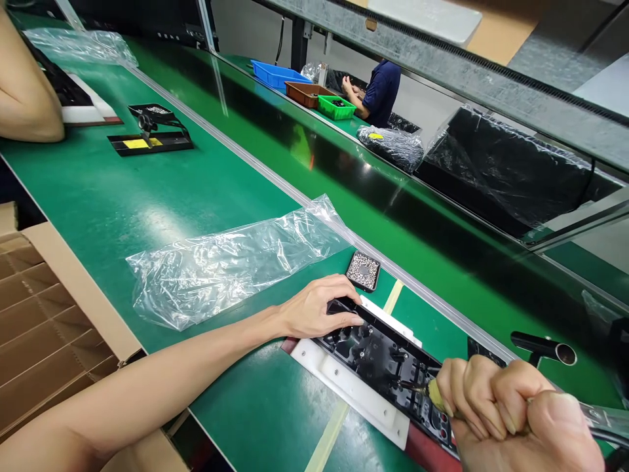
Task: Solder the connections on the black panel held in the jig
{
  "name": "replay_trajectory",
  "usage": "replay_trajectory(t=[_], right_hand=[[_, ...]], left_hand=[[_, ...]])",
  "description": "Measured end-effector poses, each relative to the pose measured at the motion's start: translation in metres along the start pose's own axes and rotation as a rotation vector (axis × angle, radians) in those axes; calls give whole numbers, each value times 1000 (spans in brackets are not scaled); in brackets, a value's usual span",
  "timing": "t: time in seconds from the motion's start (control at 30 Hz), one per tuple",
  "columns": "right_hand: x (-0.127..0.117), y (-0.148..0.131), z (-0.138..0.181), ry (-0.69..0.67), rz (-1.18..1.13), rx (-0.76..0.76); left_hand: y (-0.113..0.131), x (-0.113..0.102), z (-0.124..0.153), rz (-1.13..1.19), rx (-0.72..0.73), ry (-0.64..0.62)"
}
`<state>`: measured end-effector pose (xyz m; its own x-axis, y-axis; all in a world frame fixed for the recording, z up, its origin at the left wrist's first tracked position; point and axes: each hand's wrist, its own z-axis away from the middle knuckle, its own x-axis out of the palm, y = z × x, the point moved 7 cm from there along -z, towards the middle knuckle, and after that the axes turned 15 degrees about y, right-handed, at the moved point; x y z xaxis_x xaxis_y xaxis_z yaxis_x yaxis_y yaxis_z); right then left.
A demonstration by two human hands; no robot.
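A long black plastic housing (376, 354) lies between white fixture blocks (354, 393) on the green bench. My left hand (319, 305) grips its left end, with the thumb inside the rim and the fingers over the far edge. My right hand (511, 406) is wrapped around a screwdriver (435, 395) with a yellowish collar. Its thin bit points into the housing among the posts; whether the tip touches a screw I cannot make out. A small black tray of screws (363, 270) sits just beyond my left hand.
A clear plastic bag (236, 262) lies left of the tray. Further left are a black stand (150, 141) and another person's arm (29, 85). A metal tube (543, 347) stands at right. Across the line, a person (383, 92) sits by coloured bins (309, 95). Cardboard boxes (44, 328) stand below.
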<state>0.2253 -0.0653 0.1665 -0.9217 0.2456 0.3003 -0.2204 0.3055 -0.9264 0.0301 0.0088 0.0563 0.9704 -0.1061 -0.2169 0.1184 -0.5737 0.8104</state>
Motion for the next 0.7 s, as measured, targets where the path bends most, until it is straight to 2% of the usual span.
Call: replay_trajectory(t=[0.7], right_hand=[[-2,2,-1,50,13,-1]], left_hand=[[1,-1,0,-5,6,-5]])
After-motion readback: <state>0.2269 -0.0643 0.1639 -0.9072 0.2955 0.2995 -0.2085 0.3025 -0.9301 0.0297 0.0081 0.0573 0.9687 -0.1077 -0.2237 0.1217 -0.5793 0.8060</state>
